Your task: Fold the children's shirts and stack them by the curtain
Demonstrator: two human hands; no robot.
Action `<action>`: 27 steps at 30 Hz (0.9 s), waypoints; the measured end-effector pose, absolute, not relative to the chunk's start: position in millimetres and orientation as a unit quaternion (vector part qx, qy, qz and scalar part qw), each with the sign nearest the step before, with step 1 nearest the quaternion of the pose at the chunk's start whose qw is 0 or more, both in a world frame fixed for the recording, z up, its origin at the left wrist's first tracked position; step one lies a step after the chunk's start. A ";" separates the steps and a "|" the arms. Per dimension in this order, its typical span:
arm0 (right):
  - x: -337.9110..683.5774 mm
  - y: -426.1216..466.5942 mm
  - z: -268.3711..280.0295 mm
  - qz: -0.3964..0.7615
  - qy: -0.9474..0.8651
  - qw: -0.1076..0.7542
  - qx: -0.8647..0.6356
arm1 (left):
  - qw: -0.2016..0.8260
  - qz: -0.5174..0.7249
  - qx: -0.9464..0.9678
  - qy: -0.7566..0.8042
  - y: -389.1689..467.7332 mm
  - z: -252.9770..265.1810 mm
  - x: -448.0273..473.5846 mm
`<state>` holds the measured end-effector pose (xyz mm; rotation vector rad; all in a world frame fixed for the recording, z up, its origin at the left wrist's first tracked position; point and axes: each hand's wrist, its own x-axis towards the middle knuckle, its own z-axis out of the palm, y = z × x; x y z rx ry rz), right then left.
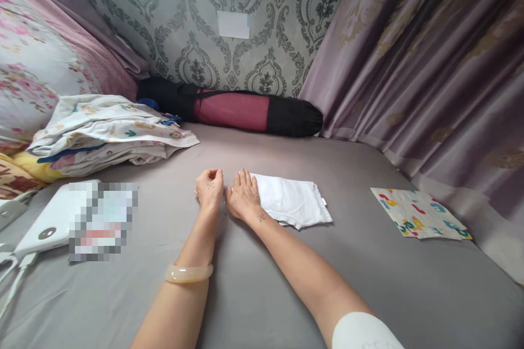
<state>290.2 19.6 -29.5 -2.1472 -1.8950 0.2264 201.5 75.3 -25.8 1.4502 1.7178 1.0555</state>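
A folded white garment (291, 199) lies flat on the grey bedsheet, with a small white tag at its right edge. My right hand (242, 196) rests palm down on the garment's left end, fingers stretched out and close together. Just left of it, apart from the garment, my left hand (209, 188) is curled closed, thumb against the fingers. Its palm side is hidden, so whatever it may hold does not show. A pale bangle (189, 274) circles my left forearm.
On the right lies a folded cloth with colourful prints (421, 214). Rumpled printed clothes (110, 131) are piled at left, behind a white power bank (59, 218) with cables and a blurred-out object (104, 221). A long black-and-maroon bag (233, 110) lies along the wall.
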 end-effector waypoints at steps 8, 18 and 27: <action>294.5 15.0 -20.0 0.100 -0.652 0.160 -0.734 | 0.324 0.374 0.580 0.647 74.9 -29.9 201.4; 386.9 -32.3 -4.1 0.051 -0.588 0.270 -0.761 | 0.250 0.229 0.692 0.637 60.4 -22.2 214.1; 509.0 -91.4 -2.3 0.114 -0.415 0.301 -0.851 | 0.200 0.158 0.727 0.638 56.3 -18.4 217.8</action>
